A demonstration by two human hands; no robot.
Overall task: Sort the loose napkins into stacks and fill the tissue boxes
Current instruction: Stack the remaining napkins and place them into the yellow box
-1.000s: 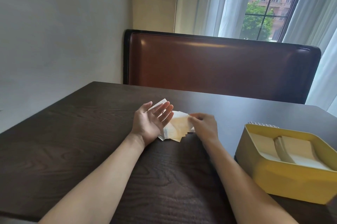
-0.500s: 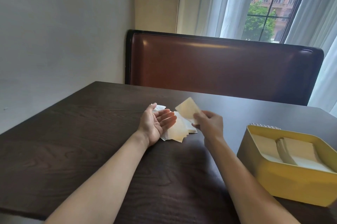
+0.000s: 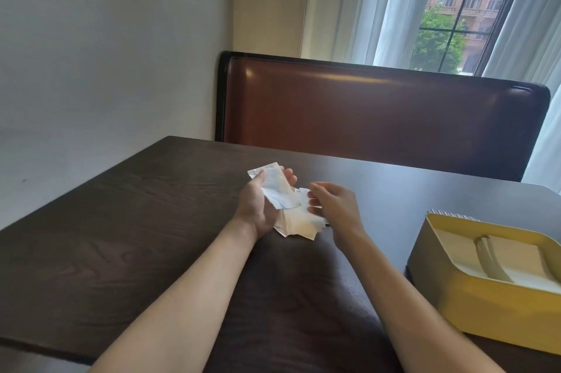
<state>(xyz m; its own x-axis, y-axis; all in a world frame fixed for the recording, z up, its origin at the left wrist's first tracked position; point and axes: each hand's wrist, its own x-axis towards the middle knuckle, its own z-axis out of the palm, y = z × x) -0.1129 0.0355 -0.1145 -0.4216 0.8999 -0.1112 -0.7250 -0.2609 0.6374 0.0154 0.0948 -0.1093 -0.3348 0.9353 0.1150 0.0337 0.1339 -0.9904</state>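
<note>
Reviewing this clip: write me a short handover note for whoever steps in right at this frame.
Left hand: palm up, holds a napkin under its thumb.
Right hand: beside it, blurred, over the loose napkins on the table; whether it pinches one cannot be told.
Yellow tissue box: at right, part filled with stacked napkins.
Done: some napkins boxed.
Left: gather the loose pile into a stack and load it into the box.

Both forearms were bare from the lower edge of the view to the wrists, with no sleeve showing on either. The left hand [image 3: 258, 205] and the right hand [image 3: 335, 211] were bare too: no glove, ring, watch or band appeared on them. The fingers of the right hand were blurred.
</note>
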